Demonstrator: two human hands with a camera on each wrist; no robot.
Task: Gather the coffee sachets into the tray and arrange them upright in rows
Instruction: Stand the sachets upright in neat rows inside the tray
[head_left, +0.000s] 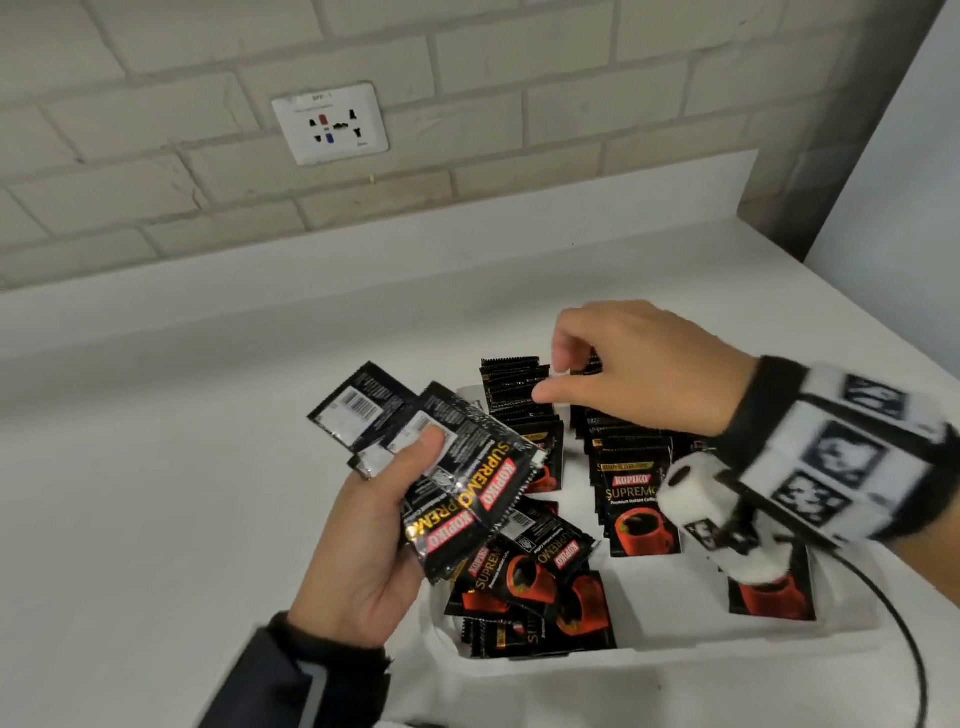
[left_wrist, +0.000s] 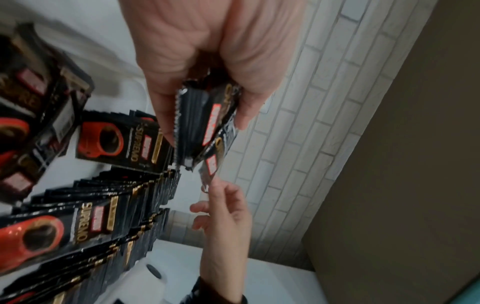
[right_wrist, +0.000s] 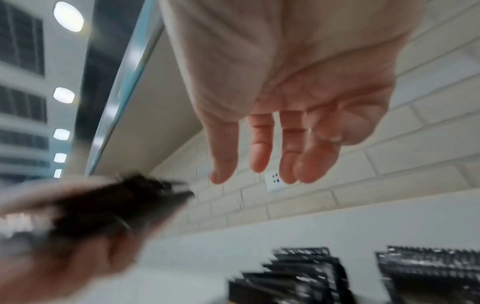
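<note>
My left hand (head_left: 415, 457) grips a fanned bunch of several black coffee sachets (head_left: 457, 478), thumb on top, held to the left of the white tray (head_left: 675, 652). In the left wrist view the same bunch (left_wrist: 192, 133) sits pinched in the left hand (left_wrist: 205, 123). Upright sachets stand in two rows (head_left: 519, 410) (head_left: 631, 467) inside the tray. Loose sachets (head_left: 535, 582) lie flat in its front left part. My right hand (head_left: 550, 379) hovers over the far end of the rows, fingers relaxed and empty; the right wrist view shows its fingers (right_wrist: 259, 156) spread with nothing in them.
The tray sits on a white counter (head_left: 156, 467) that ends at a brick wall with a wall socket (head_left: 330, 124). A side wall (head_left: 893, 182) closes the right end. A black cable (head_left: 906, 654) loops from my right wrist mount past the tray's right side.
</note>
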